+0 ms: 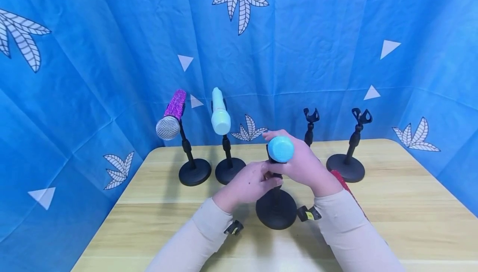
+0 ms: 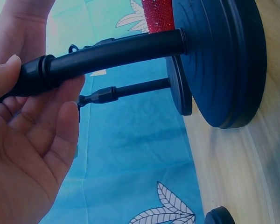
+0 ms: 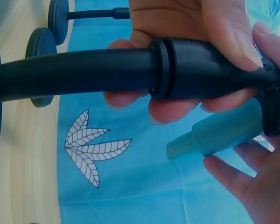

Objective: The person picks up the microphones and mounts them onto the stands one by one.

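Note:
A blue-headed microphone (image 1: 281, 149) sits at the top of a black desk stand (image 1: 276, 209) in front of me, its head facing me. My left hand (image 1: 246, 182) grips the stand's upper collar, thumb on one side and fingers curled beneath, as the left wrist view shows. My right hand (image 1: 304, 162) holds the microphone from the right, behind its head. In the right wrist view, its fingers lie along the pale teal handle (image 3: 228, 128) beside the black clip (image 3: 273, 109). The stand's round base is on the wooden table (image 1: 157, 222).
To the left, a purple glittery microphone (image 1: 174, 106) and a mint microphone (image 1: 220, 116) rest on their own stands. Two more stands with forked clips, one at the right (image 1: 347, 166), stand behind my right hand. A red sparkly object (image 1: 341, 178) is partly hidden by my right forearm.

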The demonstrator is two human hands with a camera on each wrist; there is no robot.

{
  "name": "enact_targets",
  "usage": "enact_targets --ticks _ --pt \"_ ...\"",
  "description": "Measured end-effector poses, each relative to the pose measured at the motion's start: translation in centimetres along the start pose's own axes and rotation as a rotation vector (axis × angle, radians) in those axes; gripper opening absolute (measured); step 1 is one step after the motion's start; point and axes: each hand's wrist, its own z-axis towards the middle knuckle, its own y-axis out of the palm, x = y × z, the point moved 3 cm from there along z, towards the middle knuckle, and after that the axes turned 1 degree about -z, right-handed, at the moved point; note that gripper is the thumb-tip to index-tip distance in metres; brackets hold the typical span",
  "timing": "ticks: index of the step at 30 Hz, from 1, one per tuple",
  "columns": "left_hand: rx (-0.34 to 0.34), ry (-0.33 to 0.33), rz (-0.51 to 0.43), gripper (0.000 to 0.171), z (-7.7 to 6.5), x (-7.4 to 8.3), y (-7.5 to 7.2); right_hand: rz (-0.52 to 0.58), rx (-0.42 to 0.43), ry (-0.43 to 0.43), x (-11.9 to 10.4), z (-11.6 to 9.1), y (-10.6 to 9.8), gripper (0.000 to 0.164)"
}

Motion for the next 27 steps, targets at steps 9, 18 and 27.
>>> enact_targets --ticks 9,18,27 --pt "-0.001 0.02 0.021 0.009 0.1 0.1 0.1 -0.05 0.035 -0.149 -0.3 -0.3 -0.5 0.063" --pt "-0.007 0.038 0.066 0.011 0.2 0.3 0.1 -0.084 0.041 -0.257 -0.6 -0.5 -0.8 0.066" --pt "0.005 0.022 0.053 0.012 0.1 0.1 0.0 -0.187 -0.034 -0.328 -1.1 -0.4 -0.6 0.079"
